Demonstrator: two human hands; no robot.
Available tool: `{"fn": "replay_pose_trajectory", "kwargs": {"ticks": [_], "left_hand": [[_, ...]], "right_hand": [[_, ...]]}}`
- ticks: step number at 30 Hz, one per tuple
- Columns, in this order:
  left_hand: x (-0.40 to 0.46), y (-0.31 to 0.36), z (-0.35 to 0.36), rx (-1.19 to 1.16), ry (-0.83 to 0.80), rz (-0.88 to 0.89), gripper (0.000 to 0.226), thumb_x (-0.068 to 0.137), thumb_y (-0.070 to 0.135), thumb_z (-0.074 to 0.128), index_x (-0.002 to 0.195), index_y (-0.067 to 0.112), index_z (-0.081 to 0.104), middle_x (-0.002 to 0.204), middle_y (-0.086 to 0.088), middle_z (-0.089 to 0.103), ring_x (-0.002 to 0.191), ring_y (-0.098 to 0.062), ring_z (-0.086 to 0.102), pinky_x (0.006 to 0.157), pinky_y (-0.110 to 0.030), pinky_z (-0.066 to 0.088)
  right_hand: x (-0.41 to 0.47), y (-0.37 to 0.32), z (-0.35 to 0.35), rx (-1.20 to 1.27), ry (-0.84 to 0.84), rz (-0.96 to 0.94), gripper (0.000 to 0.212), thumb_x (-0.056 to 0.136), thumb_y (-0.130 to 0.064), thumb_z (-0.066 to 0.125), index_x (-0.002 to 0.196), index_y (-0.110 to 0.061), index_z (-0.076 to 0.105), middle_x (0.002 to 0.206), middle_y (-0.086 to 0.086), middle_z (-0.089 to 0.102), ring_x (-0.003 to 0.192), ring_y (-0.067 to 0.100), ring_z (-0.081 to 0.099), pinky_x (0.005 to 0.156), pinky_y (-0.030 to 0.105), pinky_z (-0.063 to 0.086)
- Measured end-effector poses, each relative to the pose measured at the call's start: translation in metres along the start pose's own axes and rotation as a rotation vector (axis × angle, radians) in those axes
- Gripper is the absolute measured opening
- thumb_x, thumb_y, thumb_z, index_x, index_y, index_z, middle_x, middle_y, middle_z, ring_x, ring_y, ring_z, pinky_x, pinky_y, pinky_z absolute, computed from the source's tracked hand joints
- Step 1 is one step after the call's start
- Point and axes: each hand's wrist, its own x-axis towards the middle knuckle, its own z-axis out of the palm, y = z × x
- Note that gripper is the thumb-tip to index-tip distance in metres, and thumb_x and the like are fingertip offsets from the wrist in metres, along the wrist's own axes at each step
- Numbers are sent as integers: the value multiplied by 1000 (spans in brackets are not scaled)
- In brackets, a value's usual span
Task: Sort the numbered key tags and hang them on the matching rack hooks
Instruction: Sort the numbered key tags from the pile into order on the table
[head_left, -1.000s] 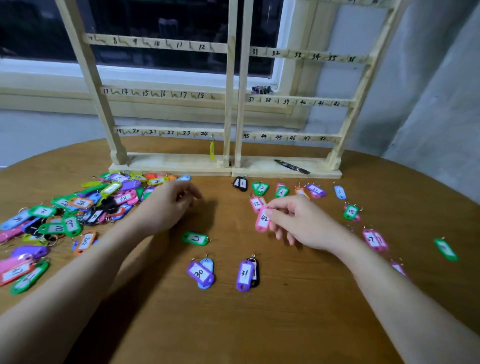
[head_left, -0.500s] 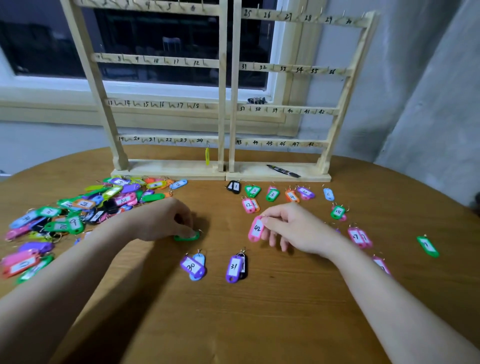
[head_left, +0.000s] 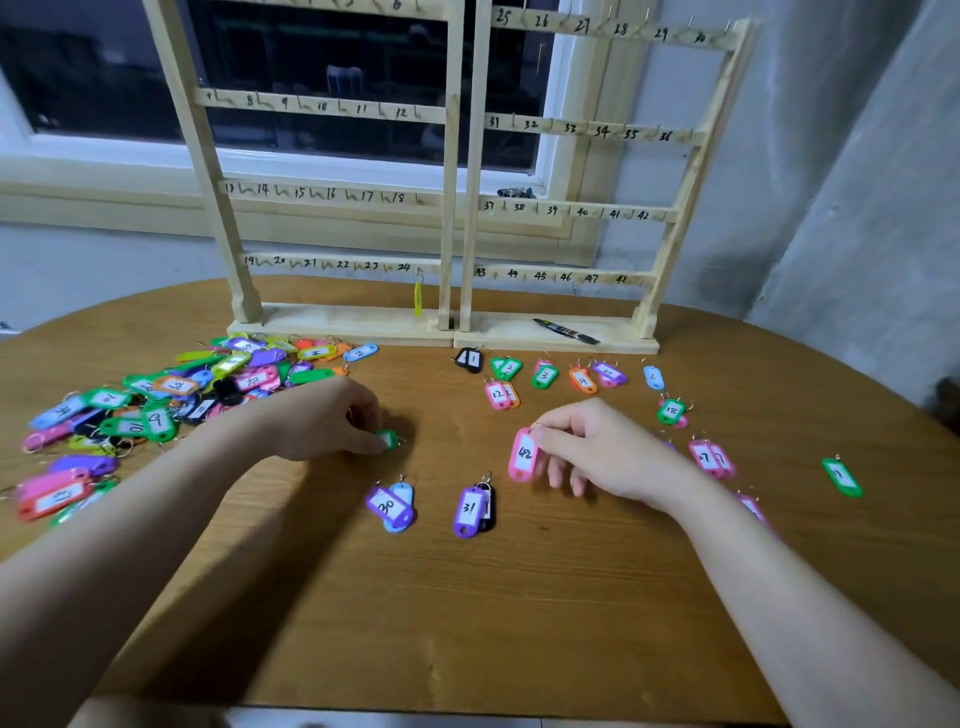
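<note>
Surface (head_left: 519, 613) of round wood carries numbered rack (head_left: 457, 208) at back, loose tag pile (head_left: 156, 405) at left. Right hand (head_left: 602, 452) pinches pink tag 42 (head_left: 523, 454) by its top end, tag lying on the wood. Left hand (head_left: 332, 421) curls fingers on green tag (head_left: 388, 439), mostly hidden under fingertips.

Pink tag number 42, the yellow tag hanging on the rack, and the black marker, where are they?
Pink tag 42 (head_left: 523, 454): head view, on its white label.
Yellow tag (head_left: 417, 299): head view, mid-body, hanging under hook 24.
Black marker (head_left: 565, 330): head view, middle of its barrel.
</note>
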Motion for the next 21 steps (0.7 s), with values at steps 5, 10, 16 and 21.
{"fn": "replay_pose_trajectory", "kwargs": {"ticks": [5, 10, 16, 21], "left_hand": [[-1, 5, 2, -66, 138, 98, 10, 91, 28, 73, 93, 35, 66, 84, 13, 63, 77, -11, 59, 64, -20, 41], [-14, 13, 2, -193, 266, 169, 15, 94, 24, 67, 104, 34, 71, 86, 5, 64, 76, -9, 58, 70, -22, 45], [-31, 22, 15, -339, 348, 196, 11, 93, 16, 70, 101, 22, 75, 80, 1, 68, 69, -8, 58, 61, -14, 41], [-43, 26, 25, -432, 363, 212, 7, 93, 13, 70, 98, 18, 73, 73, 6, 67, 62, 2, 57, 63, -12, 43]], "right_hand": [[-17, -23, 16, -64, -65, -47, 18, 102, -29, 57, 101, -26, 75, 72, 1, 71, 54, 11, 56, 59, 31, 47], [-29, -32, 46, -46, -150, -70, 10, 99, -20, 63, 99, -21, 73, 63, -9, 66, 51, 2, 55, 50, 22, 45], [-37, -31, 67, -92, -120, -104, 6, 94, -17, 69, 91, -18, 74, 70, -7, 67, 62, 5, 58, 60, 18, 46], [-52, -25, 50, -203, -113, -29, 9, 97, -21, 65, 92, -17, 71, 63, -7, 65, 55, 2, 59, 53, 15, 44]]}}
